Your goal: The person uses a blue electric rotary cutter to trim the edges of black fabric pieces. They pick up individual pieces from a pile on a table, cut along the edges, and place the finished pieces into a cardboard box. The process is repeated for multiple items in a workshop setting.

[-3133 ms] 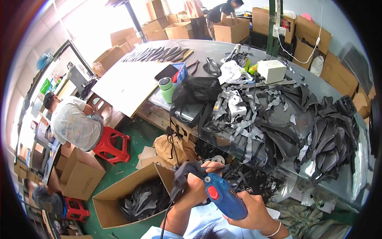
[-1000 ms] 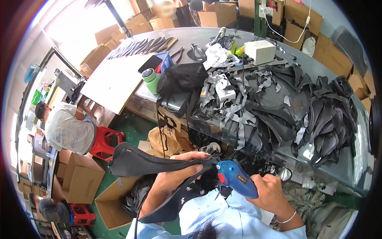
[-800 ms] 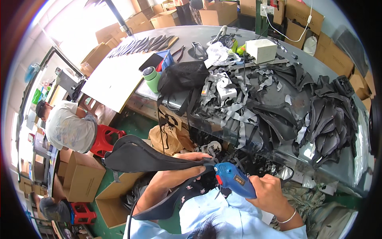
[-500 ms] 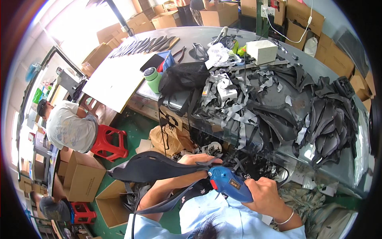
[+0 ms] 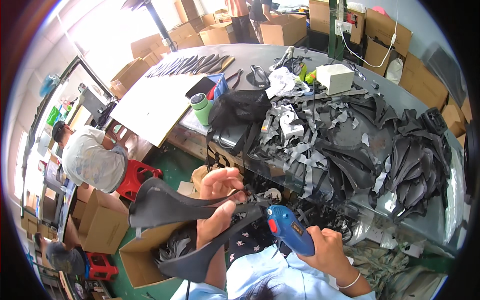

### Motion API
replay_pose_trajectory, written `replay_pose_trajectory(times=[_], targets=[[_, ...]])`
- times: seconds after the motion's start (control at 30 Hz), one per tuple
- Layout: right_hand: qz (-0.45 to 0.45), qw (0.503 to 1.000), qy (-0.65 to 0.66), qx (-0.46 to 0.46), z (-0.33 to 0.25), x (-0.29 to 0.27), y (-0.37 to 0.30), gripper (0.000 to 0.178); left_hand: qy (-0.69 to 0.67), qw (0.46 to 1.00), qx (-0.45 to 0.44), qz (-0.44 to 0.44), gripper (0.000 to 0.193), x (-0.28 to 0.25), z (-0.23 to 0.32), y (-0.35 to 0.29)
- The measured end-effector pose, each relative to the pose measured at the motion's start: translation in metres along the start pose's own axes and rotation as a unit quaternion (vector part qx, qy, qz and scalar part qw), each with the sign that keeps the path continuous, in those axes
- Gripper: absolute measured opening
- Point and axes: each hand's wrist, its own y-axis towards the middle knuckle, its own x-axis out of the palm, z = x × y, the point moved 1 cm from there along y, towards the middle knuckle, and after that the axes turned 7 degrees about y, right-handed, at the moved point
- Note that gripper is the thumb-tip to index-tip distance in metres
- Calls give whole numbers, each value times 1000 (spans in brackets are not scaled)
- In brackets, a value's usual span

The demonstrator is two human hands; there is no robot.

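My left hand [image 5: 215,220] grips a black saddle-shaped piece [image 5: 162,200] near its narrow end, with the fingers above and the thumb against it. The piece is broad at the left, and a second black flap [image 5: 195,265] hangs below the hand. In my right hand [image 5: 327,250] is a blue handheld power tool [image 5: 292,231] with a red button. The tool's front end meets the narrow tip of the black piece; its working edge is hidden there.
Black scraps [image 5: 295,150] and a pile of similar black pieces [image 5: 415,170] cover the grey table [image 5: 390,105]. A black bag [image 5: 237,110], a green bottle [image 5: 201,110] and a white box [image 5: 334,79] stand there. An open carton [image 5: 132,255] with scraps is below left. A person [image 5: 95,160] sits at left.
My left hand has turned and its fingers have lifted, so the black piece now spreads open with its lower flap showing. The tool has tilted more steeply, still at the piece's tip.
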Motion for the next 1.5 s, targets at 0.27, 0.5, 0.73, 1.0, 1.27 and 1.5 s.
replay_pose_trajectory(times=[0.27, 0.5, 0.73, 1.0, 1.27, 1.5], targets=[[57, 982, 108, 145, 13, 0, -4, 59, 111, 947, -292, -79, 42, 14, -9, -6], [44, 954, 229, 189, 8, -2, 12, 58, 61, 936, -303, -170, 47, 36, -41, -29], [58, 977, 125, 164, 15, 3, 3, 54, -24, 951, -158, 263, 23, 5, -14, -13], [-19, 999, 19, 34, 11, 5, -26, 41, 62, 950, -92, 290, 20, 3, 7, 1], [-41, 997, 55, 31, 10, 9, -23, 41, 82, 969, -100, 209, 32, 8, 12, -5], [-20, 994, 99, 43, -3, 11, -16, 43, 101, 973, -62, 200, 36, 20, 9, -13]])
